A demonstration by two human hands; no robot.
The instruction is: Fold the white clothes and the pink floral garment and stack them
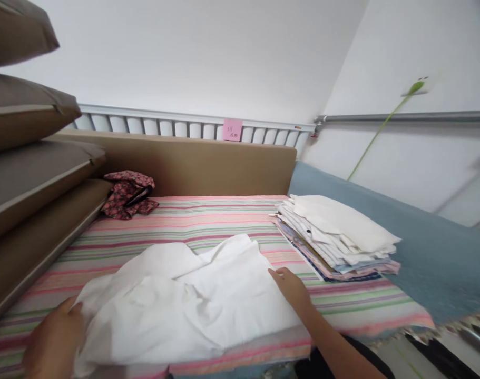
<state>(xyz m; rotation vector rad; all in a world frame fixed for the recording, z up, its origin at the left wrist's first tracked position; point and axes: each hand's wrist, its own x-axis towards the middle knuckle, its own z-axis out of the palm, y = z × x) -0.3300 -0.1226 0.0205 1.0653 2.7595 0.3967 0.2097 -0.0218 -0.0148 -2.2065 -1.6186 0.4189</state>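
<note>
A loosely spread white garment (192,305) lies creased on a striped cloth (208,223); its exact kind is hard to tell. At its left edge, my left hand (58,337) is closed, with the fabric between thumb and fingers. My right hand (289,287) pinches the garment's right edge near the upper corner. To the right of that hand stands a stack of folded clothes (338,231), mostly white on top, with blue, pink and dark layers below.
Several thick brown cushions (38,168) are piled along the left side. A crumpled red floral cloth (129,195) sits beside them. Behind are a brown backrest (208,166), a white radiator (176,126) and a pink note (232,129). A blue padded side (429,247) borders the right.
</note>
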